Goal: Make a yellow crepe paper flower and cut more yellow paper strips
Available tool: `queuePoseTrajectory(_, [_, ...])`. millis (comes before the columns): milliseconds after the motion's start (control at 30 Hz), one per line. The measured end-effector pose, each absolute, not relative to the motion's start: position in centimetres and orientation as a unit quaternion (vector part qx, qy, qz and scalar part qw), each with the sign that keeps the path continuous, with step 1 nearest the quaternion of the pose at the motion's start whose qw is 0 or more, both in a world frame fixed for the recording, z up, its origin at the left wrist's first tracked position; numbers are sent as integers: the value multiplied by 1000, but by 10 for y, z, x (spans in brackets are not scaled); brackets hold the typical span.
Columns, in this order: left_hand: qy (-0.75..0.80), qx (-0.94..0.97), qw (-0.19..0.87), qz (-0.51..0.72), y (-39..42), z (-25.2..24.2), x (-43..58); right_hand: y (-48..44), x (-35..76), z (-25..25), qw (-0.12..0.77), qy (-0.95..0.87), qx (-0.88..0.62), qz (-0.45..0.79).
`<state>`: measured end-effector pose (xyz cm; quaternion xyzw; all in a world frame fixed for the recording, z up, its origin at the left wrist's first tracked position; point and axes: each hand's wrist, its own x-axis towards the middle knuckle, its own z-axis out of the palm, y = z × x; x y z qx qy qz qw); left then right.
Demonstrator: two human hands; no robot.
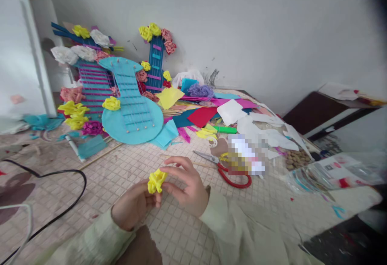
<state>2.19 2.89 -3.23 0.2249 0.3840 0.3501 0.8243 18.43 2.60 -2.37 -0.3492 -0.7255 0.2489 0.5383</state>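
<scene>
A crumpled yellow paper flower (156,181) is held up over the table between both hands. My left hand (133,202) grips it from below and the left, its fingers curled under it. With thumb and forefinger, my right hand (187,186) pinches the flower's right side. Just right of that hand lie scissors (234,179) with red handles, their blades pointing left. Behind the hands leans a light-blue guitar-shaped cutout (136,116) strung with threads, with a similar yellow flower (111,103) at its left edge.
More string-laced craft pieces with paper flowers (155,63) lean against the wall. Coloured paper sheets (202,116), purple yarn (201,91) and white scraps (269,132) pile up at the back. A black cable (81,184) loops across the left. Plastic bags (332,172) lie at right.
</scene>
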Motion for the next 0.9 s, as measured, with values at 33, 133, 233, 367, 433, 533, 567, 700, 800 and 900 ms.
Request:
queuePoseTrajectory(33, [389, 239, 812, 363, 29, -31, 22, 27, 185, -24, 536, -728, -348, 247])
queuePoseTrajectory(133, [396, 267, 792, 380, 30, -28, 21, 29, 187, -26, 543, -711, -358, 266])
queuePoseTrajectory(233, [392, 289, 789, 374, 30, -26, 17, 32, 188, -27, 552, -686, -382, 282])
queuePoseTrajectory(367, [384, 329, 769, 390, 29, -29, 13, 35, 188, -28, 556, -677, -400, 270])
queuePoseTrajectory(433, [386, 353, 758, 390, 28, -32, 13, 34, 187, -28, 555, -682, -400, 259])
queuePoseTrajectory(533, [392, 392, 735, 390, 27, -35, 15, 31, 185, -29, 549, -695, -395, 245])
queuePoseTrajectory(567, [395, 406, 726, 390, 27, -36, 16, 30, 184, -30, 546, -699, -393, 241])
queuePoseTrajectory(700, [400, 468, 687, 386, 25, -34, 15, 28, 184, -31, 541, -714, -388, 216])
queuePoseTrajectory(800, [394, 512, 663, 379, 21, -28, 13, 31, 186, -32, 540, -716, -397, 196])
queuePoseTrajectory(900, [358, 612, 596, 378, 15, -20, 13, 36, 189, -33, 540, -711, -414, 177])
